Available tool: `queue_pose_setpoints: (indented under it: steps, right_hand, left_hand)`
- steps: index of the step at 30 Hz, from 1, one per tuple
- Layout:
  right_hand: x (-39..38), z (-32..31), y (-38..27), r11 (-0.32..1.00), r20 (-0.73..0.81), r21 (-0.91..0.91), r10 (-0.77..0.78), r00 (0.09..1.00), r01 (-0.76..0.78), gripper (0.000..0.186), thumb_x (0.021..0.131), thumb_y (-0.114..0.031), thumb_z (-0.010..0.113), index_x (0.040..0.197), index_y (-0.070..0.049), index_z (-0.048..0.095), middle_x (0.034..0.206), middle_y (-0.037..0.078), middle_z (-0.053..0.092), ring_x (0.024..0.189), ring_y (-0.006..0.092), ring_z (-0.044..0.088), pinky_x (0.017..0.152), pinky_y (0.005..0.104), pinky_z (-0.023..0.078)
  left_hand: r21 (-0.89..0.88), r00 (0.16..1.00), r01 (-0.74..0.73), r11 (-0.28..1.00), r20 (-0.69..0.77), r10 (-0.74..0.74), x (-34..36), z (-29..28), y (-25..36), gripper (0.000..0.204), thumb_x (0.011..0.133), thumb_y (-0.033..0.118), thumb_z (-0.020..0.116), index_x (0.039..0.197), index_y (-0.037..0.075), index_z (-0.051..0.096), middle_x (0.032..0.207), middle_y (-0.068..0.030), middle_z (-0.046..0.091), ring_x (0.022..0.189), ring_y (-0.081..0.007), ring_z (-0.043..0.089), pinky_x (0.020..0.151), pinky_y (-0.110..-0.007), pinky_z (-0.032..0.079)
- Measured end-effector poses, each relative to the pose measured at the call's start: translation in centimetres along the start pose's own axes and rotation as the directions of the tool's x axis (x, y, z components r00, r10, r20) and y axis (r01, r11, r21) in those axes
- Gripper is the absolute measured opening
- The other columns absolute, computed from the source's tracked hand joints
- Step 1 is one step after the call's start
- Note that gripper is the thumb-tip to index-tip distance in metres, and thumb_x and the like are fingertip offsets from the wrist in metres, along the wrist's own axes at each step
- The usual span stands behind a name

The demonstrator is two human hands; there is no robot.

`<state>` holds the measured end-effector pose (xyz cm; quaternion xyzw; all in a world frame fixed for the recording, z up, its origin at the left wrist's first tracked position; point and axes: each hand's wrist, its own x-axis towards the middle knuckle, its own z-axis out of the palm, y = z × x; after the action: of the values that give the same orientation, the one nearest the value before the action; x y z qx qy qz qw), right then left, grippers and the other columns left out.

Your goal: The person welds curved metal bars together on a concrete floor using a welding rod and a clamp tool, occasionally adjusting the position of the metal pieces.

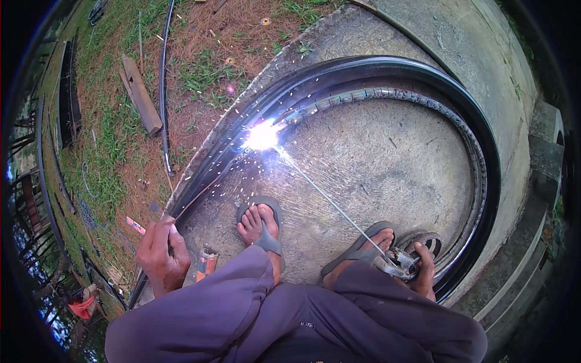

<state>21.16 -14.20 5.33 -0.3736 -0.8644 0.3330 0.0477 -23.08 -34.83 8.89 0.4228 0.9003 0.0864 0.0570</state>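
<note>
My right hand (425, 272), at the lower right, is closed round a metal welding electrode holder (396, 263). A long, pale welding electrode (330, 202) runs from its jaws up and left to a glaring white arc (263, 135). The glare hides the spot where its tip meets the metal. My left hand (162, 257), at the lower left, pinches a thin brownish rod (203, 192) that slants toward the arc. Curving round my feet is a wide black metal strip (493, 151). Inside it lies a curved bar with notches along it (448, 110).
Sparks scatter over the concrete slab (363, 157). An orange and dark packet (207, 264) lies beside my left sandalled foot (260, 224). On the grass at left are a brown metal channel (142, 100) and a long black bar (163, 78). Concrete blocks (544, 157) edge the right.
</note>
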Motion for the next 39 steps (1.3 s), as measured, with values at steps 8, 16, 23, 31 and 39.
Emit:
queue_pose_setpoints:
  steps: [8, 16, 23, 31, 39]
  right_hand:
    - [-0.3, 1.1, 0.0, 0.993, -0.250, 0.114, 0.026, 0.968, 0.002, 0.085, 0.075, -0.003, 0.079, 0.147, 0.002, 0.034, 0.118, 0.020, 0.060, 0.098, 0.0241, 0.063, 0.088, 0.0334, 0.050]
    - [-1.8, 1.6, -1.4, 0.883, -0.267, 0.356, 0.411, 0.871, -0.307, 0.083, 0.074, 0.015, 0.063, 0.148, -0.001, 0.029, 0.112, 0.015, 0.064, 0.088, 0.0166, 0.064, 0.077, 0.0265, 0.052]
    - [-1.9, 1.8, -0.5, 0.955, -0.225, 0.236, 0.234, 0.946, -0.181, 0.086, 0.071, 0.007, 0.071, 0.147, 0.001, 0.031, 0.110, 0.018, 0.062, 0.089, 0.0234, 0.066, 0.078, 0.0330, 0.051]
    - [-2.1, 1.3, 0.3, 0.962, -0.163, 0.227, 0.193, 0.968, -0.154, 0.080, 0.075, 0.009, 0.065, 0.147, 0.005, 0.029, 0.114, 0.022, 0.064, 0.096, 0.0249, 0.069, 0.084, 0.0321, 0.054]
    - [-1.7, 1.0, -0.2, 0.978, -0.146, 0.145, 0.171, 0.974, -0.150, 0.083, 0.073, 0.010, 0.065, 0.148, 0.008, 0.028, 0.120, 0.024, 0.063, 0.100, 0.0258, 0.070, 0.088, 0.0319, 0.054]
  left_hand:
    - [-0.100, 0.990, -0.033, 0.994, -0.142, 0.019, 1.3, -0.3, 0.4, 0.013, 0.093, -0.001, 0.058, 0.103, -0.001, 0.066, 0.080, -0.0082, 0.056, 0.059, -0.0193, 0.047, 0.054, -0.032, 0.038]
    - [-0.114, 0.981, -0.188, 0.976, -0.076, 0.180, 6.5, 2.4, 3.4, 0.016, 0.091, -0.003, 0.058, 0.105, -0.001, 0.066, 0.081, -0.0125, 0.058, 0.062, -0.0226, 0.053, 0.057, -0.035, 0.041]
    - [-0.067, 0.986, -0.158, 0.985, -0.058, 0.154, 6.8, 0.9, 4.0, 0.017, 0.091, -0.004, 0.059, 0.106, 0.000, 0.067, 0.082, -0.0127, 0.058, 0.065, -0.0242, 0.055, 0.060, -0.036, 0.043]
    - [-0.108, 0.987, -0.159, 0.981, -0.045, 0.155, 6.7, 2.7, 4.1, 0.016, 0.091, -0.004, 0.058, 0.104, -0.001, 0.067, 0.082, -0.0126, 0.059, 0.065, -0.0242, 0.056, 0.060, -0.036, 0.044]
    - [-0.119, 0.981, -0.190, 0.975, -0.053, 0.185, 6.8, 3.1, 3.5, 0.015, 0.091, -0.003, 0.059, 0.104, 0.000, 0.066, 0.086, -0.0135, 0.062, 0.068, -0.0258, 0.060, 0.062, -0.036, 0.046]
